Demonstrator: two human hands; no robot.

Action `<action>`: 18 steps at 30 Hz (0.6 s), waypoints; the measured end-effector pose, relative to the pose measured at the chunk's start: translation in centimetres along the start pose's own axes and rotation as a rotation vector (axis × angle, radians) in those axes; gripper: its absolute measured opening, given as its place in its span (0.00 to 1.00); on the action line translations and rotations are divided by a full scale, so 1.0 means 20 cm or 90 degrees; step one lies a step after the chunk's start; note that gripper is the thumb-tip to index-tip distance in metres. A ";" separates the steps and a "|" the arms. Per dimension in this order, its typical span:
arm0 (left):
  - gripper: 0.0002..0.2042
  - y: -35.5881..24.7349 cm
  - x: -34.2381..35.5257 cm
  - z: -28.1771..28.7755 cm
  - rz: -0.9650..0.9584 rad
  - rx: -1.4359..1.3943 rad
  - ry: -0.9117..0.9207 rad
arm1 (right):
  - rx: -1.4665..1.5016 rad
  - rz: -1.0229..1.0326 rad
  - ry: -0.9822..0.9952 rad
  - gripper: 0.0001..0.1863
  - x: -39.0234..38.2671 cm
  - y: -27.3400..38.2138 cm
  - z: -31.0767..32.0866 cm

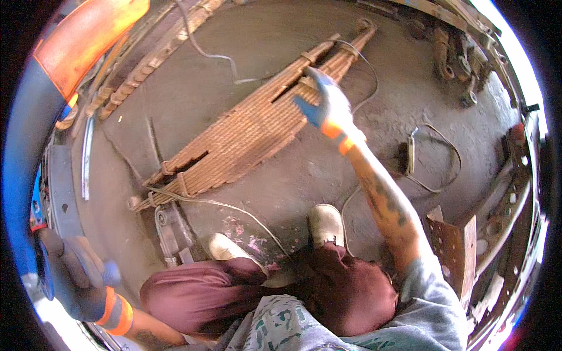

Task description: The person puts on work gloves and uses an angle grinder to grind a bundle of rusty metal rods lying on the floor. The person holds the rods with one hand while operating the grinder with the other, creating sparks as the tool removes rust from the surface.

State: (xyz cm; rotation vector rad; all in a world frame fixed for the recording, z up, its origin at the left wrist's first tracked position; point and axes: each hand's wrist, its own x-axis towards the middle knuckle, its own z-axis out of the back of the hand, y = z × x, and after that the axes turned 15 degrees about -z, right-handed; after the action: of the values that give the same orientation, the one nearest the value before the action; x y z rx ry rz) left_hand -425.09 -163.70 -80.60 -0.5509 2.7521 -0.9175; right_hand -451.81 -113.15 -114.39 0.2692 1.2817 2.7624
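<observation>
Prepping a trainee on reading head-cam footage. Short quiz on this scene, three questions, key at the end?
1. Which hand is nearer the leaf springs?
2. True or false: the left hand is gloved.
3. Fill in: the leaf springs lie on the ____.

Key:
1. The right hand.
2. True.
3. Floor.

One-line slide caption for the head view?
A gloved right hand spread open over rust-brown leaf springs lying on the floor, with a pale cable nearby.
</observation>
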 end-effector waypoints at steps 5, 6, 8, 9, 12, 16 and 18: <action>0.25 0.43 -0.21 -0.44 -0.351 0.454 0.330 | -0.052 0.063 0.317 0.50 0.54 0.40 -0.57; 0.26 0.49 -0.21 -0.47 -0.386 0.497 0.369 | -0.062 -0.073 0.378 0.42 0.67 0.42 -0.60; 0.27 0.55 -0.29 -0.54 -0.479 0.555 0.297 | 0.013 -0.218 0.283 0.28 0.79 0.40 -0.64; 0.27 0.52 -0.31 -0.54 -0.491 0.558 0.286 | 0.095 -0.325 0.133 0.30 0.85 0.37 -0.61; 0.25 0.27 -0.35 -0.28 -0.361 0.528 0.354 | 0.274 -0.168 -0.329 0.24 1.22 0.04 -0.29; 0.23 0.19 -0.24 -0.19 -0.276 0.580 0.352 | 0.329 -0.044 -0.451 0.21 1.25 -0.23 0.77; 0.20 0.25 -0.13 -0.24 -0.337 0.654 0.245 | 0.186 -0.022 -0.493 0.20 1.15 -0.40 1.26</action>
State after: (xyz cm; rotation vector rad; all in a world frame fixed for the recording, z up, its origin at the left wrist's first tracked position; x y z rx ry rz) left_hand -425.63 -156.39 -79.64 -0.9324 1.9254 -2.5084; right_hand -469.50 -85.58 -101.69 1.1728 1.3914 2.0506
